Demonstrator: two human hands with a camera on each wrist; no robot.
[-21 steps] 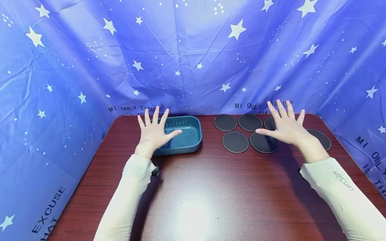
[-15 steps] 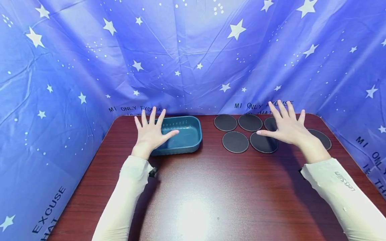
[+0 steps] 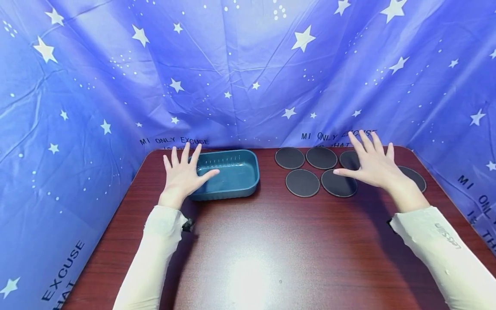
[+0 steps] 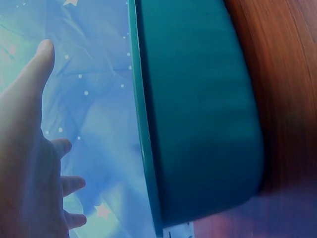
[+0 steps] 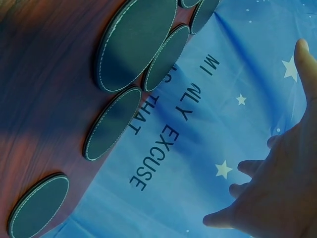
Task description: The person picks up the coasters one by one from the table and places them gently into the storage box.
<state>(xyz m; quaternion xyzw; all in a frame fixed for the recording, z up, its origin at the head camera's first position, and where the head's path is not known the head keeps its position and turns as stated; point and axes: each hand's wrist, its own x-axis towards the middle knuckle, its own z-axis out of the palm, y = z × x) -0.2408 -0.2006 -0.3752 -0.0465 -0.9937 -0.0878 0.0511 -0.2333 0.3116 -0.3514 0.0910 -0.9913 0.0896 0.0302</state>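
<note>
Desk [image 3: 310, 241]: reddish wood grain. Teal container [image 3: 232, 193] stands on it, long axis running side to side. Left hand [image 3: 180, 175], the nearer one, hovers at the container's left end, apart from it; grip wide, nothing held. Right hand [image 3: 376, 167] hovers well to the container's right; grip likewise wide and bare. Six black discs [image 3: 302, 183] lie flat right of the container, nearest the right hand, which hides parts of some.

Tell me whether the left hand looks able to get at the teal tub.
Probably yes: the left hand hangs empty near the teal tub, its fingers spread, with nothing showing between hand and rim.
</note>
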